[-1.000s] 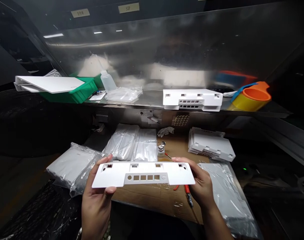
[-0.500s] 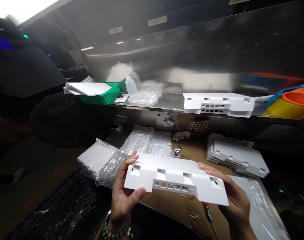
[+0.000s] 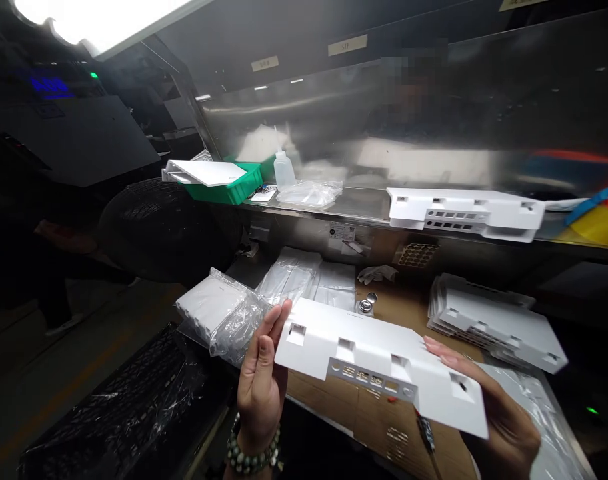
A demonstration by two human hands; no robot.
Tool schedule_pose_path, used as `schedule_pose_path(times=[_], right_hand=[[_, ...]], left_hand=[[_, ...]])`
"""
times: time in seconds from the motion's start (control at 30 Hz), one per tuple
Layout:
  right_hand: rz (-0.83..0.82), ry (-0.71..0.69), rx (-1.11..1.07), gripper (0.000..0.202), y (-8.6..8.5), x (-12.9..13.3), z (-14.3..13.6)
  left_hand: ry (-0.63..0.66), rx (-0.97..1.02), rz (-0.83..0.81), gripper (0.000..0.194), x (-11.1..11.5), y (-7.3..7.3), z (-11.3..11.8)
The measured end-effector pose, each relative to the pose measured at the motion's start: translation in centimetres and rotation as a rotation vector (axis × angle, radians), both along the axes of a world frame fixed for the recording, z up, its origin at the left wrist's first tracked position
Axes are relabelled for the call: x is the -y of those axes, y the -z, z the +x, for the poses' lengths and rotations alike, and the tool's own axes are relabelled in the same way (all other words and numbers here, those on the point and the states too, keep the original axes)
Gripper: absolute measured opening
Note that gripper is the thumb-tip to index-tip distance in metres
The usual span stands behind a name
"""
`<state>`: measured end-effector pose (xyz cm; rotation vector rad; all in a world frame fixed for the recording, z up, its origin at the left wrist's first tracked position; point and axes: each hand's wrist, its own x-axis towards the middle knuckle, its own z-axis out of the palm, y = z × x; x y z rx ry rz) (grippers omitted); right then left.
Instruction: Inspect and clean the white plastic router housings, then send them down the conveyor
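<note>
A white plastic housing (image 3: pixel 359 353), with square slots along its bent edge and a row of port cutouts, is tilted over the bench in front of me. My right hand (image 3: pixel 504 407) grips its right end, with the fingers on the top face and the thumb hidden. At the left end, my left hand (image 3: pixel 264 367) is upright with fingers stretched out and thumb raised; its fingertips lie close against the edge, and I cannot tell if they touch. Below the housing, a thin cabled tool (image 3: pixel 425 430) lies partly covered.
Bagged white housings (image 3: pixel 214 307) lie at the left, beside flat plastic bags (image 3: pixel 291 277). A stack of housings (image 3: pixel 499 320) is at the right. The shelf carries a green bin (image 3: pixel 224 192), a squeeze bottle (image 3: pixel 284 170) and another housing (image 3: pixel 464 213). A small metal-topped container (image 3: pixel 366 307) stands behind.
The left thumb has come off the housing's front and the left fingers have straightened. The housing's right end has dipped, still in my right hand. The camera view has turned left.
</note>
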<state>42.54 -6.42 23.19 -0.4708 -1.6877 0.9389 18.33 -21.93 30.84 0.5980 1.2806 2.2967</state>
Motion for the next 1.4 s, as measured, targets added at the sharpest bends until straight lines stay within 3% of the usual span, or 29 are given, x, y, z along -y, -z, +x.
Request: schedule_pose_path(times=[0.2,0.33,0.4,0.53,0.6,0.7,0.77,0.83,0.9,1.07,1.13,1.27,1.4], right_hand=[[0.028,-0.027,-0.035,0.036,0.2,0.4,0.0],[0.195,0.002,-0.048,0.035,-0.7,0.9,-0.1],[0.275,0.006,-0.039,0.035,-1.2,1.1,0.0],[0.359,-0.047,0.086,0.034,-1.4,1.0,0.4],[0.256,-0.017,0.139,0.036,-1.1,0.7,0.6],[-0.132,0.060,0.165,0.056,-0.5,0.2,1.0],[-0.372,0.015,0.179,0.053,-0.3,0.1,1.4],[-0.502,-0.093,0.177,0.042,-0.1,0.3,1.8],[-0.531,-0.161,0.177,0.037,-0.2,0.6,2.0],[-0.488,-0.129,0.205,0.037,-1.0,0.9,1.4],[-0.497,-0.128,0.197,0.035,-1.3,0.8,1.1],[-0.522,-0.176,0.185,0.035,-2.0,0.8,0.8],[-0.570,-0.224,0.160,0.035,-2.6,1.0,0.8]], left_hand=[[0.085,-0.012,0.039,0.045,0.7,0.4,-0.3],[0.063,0.290,-0.001,0.041,0.0,0.1,-1.9],[0.180,0.425,-0.102,0.046,-0.4,-0.4,-2.7],[0.509,0.484,-0.208,0.060,-0.9,-0.6,-3.4],[0.561,0.498,-0.171,0.060,-0.8,-0.2,-3.5],[0.518,0.450,-0.102,0.073,-0.7,0.6,-3.5],[0.486,0.398,-0.086,0.081,-0.6,0.8,-3.5],[0.463,0.361,-0.097,0.083,-0.7,0.8,-3.4],[0.409,0.333,-0.115,0.081,-0.9,0.6,-3.2],[0.171,0.257,-0.180,0.071,-1.4,0.4,-2.7],[0.135,0.253,-0.212,0.070,-1.3,0.8,-2.8],[0.270,0.343,-0.204,0.081,-0.9,2.3,-3.4],[0.523,0.406,-0.015,0.082,-0.5,3.9,-3.8]])
